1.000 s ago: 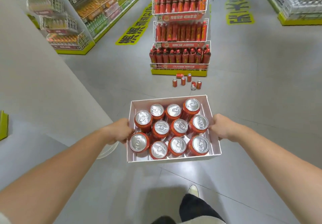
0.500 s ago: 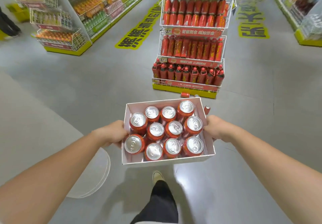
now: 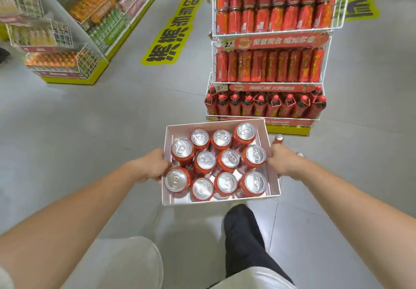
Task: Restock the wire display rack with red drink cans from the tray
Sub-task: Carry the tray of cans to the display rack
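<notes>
We carry the white tray (image 3: 221,200) in front of us at about waist height, level, with one grip on each short side. Our left grip (image 3: 149,166) clasps the tray's left wall near its middle, knuckles toward us and fingers tucked out of sight beneath the edge. Our right grip (image 3: 281,161) clasps the right wall the same way, so both are closed round the tray and hold nothing else.

The red drink cans (image 3: 228,159) stand upright between the two grips, eleven of them, silver tops up, packed loosely in three rough rows. The outermost cans on either side sit just inside the walls we hold. None of them is touched by a finger.

The wire display rack (image 3: 272,33) stands on the grey floor (image 3: 112,120) just beyond the tray's far edge and a little to the right. Its top and middle tiers hold red cans. The bottom tier holds red-capped bottles (image 3: 261,106). A loose can (image 3: 279,137) stands on the floor just past our right grip, near the rack's yellow base.
</notes>
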`<state>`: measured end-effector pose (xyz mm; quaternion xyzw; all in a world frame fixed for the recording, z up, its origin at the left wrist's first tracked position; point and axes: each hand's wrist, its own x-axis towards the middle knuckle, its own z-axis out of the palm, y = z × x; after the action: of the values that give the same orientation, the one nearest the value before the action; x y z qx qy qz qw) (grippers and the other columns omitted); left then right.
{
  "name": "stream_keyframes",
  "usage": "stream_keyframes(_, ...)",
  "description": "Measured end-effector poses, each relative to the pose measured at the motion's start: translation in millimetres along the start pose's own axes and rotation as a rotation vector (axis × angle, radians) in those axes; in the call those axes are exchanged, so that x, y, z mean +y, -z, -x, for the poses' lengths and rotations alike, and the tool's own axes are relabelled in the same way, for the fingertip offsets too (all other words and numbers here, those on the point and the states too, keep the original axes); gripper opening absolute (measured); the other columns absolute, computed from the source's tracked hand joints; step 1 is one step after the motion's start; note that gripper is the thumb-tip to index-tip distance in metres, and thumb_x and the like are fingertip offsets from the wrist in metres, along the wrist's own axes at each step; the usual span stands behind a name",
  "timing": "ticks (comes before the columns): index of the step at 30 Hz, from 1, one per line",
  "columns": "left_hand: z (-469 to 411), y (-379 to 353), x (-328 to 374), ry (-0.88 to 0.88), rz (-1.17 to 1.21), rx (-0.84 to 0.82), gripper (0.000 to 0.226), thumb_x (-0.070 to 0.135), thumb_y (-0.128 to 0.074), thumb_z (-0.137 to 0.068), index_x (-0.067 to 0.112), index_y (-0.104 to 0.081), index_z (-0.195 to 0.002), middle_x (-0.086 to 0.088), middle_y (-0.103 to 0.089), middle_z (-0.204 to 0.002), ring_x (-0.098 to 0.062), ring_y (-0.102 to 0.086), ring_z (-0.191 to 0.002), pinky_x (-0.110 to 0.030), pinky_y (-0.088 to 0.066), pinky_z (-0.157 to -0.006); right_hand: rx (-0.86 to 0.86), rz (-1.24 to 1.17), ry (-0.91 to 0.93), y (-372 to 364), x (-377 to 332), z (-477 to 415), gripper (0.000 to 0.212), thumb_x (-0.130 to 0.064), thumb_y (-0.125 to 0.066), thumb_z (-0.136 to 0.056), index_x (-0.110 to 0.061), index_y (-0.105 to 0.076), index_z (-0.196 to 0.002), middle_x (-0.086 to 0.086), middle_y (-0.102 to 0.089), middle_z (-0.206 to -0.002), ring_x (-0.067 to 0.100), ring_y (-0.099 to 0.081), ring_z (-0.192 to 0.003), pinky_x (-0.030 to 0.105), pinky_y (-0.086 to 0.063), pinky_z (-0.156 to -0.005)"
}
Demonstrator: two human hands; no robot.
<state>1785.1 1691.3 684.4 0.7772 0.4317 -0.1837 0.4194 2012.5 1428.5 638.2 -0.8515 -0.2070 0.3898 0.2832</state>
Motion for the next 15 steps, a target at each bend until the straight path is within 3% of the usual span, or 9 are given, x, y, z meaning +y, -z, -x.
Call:
stream_keyframes(3,-68.0,30.4,22.8,0.002,0.011,-0.006,0.014,0.009,-0.055,-0.097,0.012,-0.061,-0.085,-0.002,-0.057,-0.067,-0.013,-0.046,-0.054,-0.019,-0.036,-0.040,-0.044,-0.021,0.003,7.8,-21.9,-75.6,0.016,-0.003,-0.053,-0.086,-0.007,-0.066,-0.078,0.021,-0.071,-0.080,0.036,-0.068,-0.069,0.036,-0.054,-0.052)
stream_keyframes(7,-167.2,69.5,49.3,0.014,0.018,-0.005,0.015,0.013,-0.052,-0.099,0.008,-0.066,-0.097,-0.009,-0.070,-0.084,-0.024,-0.068,-0.070,-0.029,-0.055,-0.048,-0.019,0.027,-0.067,22.2,-36.5,-177.8,0.016,-0.003,-0.052,-0.082,-0.004,-0.068,-0.082,0.019,-0.071,-0.079,0.036,-0.069,-0.070,0.038,-0.055,-0.050)
stream_keyframes(9,-216.1,83.1,56.4,0.012,0.004,0.004,0.019,0.015,-0.051,-0.099,0.005,-0.067,-0.102,-0.012,-0.072,-0.087,-0.026,-0.070,-0.071,-0.029,-0.057,-0.050,0.013,0.035,-0.094,26.9,-41.7,-224.0,0.016,-0.007,-0.054,-0.080,-0.007,-0.070,-0.085,0.017,-0.072,-0.082,0.036,-0.070,-0.075,0.045,-0.059,-0.058)
stream_keyframes(13,-299.9,100.6,67.6,0.000,-0.015,-0.030,0.016,0.015,-0.049,-0.099,0.009,-0.063,-0.093,-0.011,-0.069,-0.084,-0.020,-0.065,-0.064,-0.026,-0.053,-0.047,0.037,0.039,-0.125,31.1,-64.3,-281.2,0.016,-0.011,-0.058,-0.084,-0.011,-0.072,-0.091,0.012,-0.073,-0.087,0.036,-0.069,-0.082,0.044,-0.058,-0.067)
stream_keyframes(15,-343.3,104.9,68.8,-0.016,-0.027,-0.051,0.018,0.015,-0.047,-0.100,0.014,-0.059,-0.086,-0.009,-0.067,-0.081,-0.019,-0.064,-0.062,-0.024,-0.050,-0.043,0.040,0.034,-0.139,29.5,-75.0,-306.3,0.017,-0.009,-0.056,-0.089,-0.005,-0.071,-0.097,0.017,-0.072,-0.094,0.038,-0.067,-0.088,0.045,-0.058,-0.075)
